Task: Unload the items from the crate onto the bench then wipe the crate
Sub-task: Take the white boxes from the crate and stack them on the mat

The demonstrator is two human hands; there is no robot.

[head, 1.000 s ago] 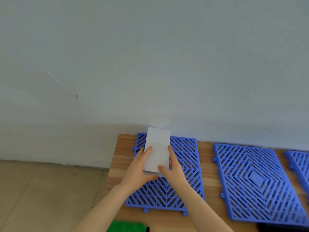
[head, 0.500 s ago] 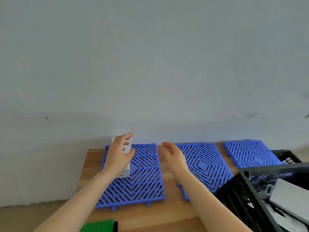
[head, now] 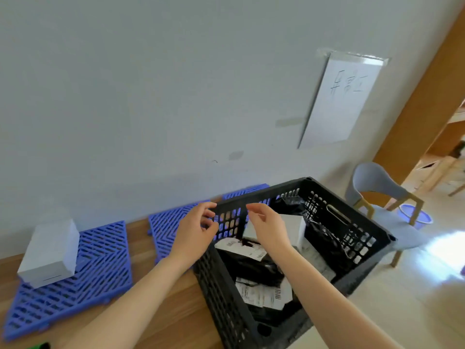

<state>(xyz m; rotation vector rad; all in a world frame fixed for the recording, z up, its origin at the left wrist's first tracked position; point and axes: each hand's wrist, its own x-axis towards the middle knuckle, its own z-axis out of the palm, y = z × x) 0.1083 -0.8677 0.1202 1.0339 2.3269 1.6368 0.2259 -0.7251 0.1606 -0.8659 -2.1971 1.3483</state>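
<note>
My left hand [head: 195, 230] and right hand [head: 266, 227] are hovering loosely open, empty, over the black crate [head: 362, 235] at the desk's [head: 176, 313] right end. The white box [head: 295, 227] inside is looking stiff and light, best gripped by its two sides; soft black parcels [head: 251, 268] are crowding it, but the blue grid mat [head: 168, 227] alongside is offering room.

Bare hands and forearms of a person, seen from above

The left hand [head: 195, 233] and the right hand [head: 268, 227] are uncovered, with smooth skin and slender fingers [head: 206, 205]; the nails are too blurred to make out. The left forearm [head: 141, 301] is bare from the wrist to the near left edge of the view, and the right forearm [head: 324, 295] is bare to the near right edge. The upper arms lie outside the picture.
</note>
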